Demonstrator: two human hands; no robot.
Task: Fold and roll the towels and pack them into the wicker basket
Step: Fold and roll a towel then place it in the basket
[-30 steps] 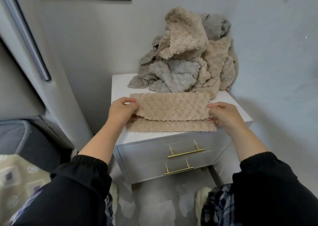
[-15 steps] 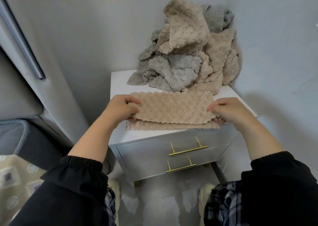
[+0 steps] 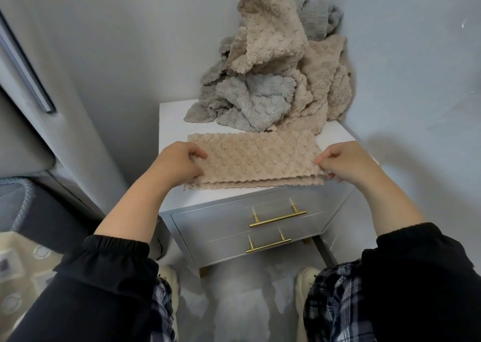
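Fabric (image 3: 20, 263) with a pale printed pattern is lying at the far left edge, beside a dark grey padded piece (image 3: 31, 206) with corded trim. Moving right, the left hand (image 3: 179, 162), reaching out of a black sleeve (image 3: 104, 269), is gripping the left end of a beige towel (image 3: 260, 159) with curled fingers. This towel is lying folded into a long strip across the front of the white desk (image 3: 171, 118), its wavy lower edges stacking up near the desk's front rim. Behind it, a loose pile of towels (image 3: 273, 76), beige and grey mixed, is leaning into the wall corner at the back of the desk, just touching the strip's far edge. Below, two gold handles (image 3: 278, 218) are sitting on the desk's grey drawer fronts. Further right, the right hand (image 3: 346, 162) is pinching the towel's right end near its lower corner, fingers curling around the edge. The two hands are holding well apart, one at each end of the strip. Pale shoes (image 3: 307, 279) and plaid trousers are showing below.
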